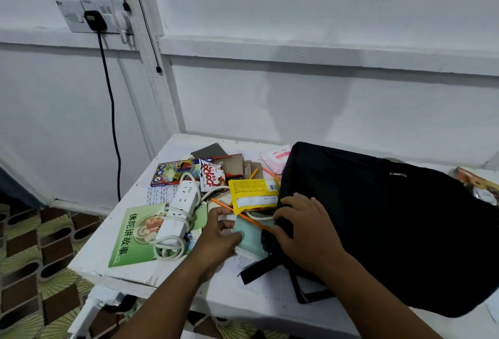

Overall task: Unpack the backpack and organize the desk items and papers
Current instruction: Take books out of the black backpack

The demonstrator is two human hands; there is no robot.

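The left hand is holding a pale green pouch at the mouth of the black backpack that is lying on the white tabletop, while the right hand, fingers spread, is resting on the backpack.

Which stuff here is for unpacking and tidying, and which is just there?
For the job: backpack, teal pouch, yellow packet, orange pencil, green booklet, power strip, crayon box, left hand, right hand.

Just there: wall socket, black cable, patterned floor.
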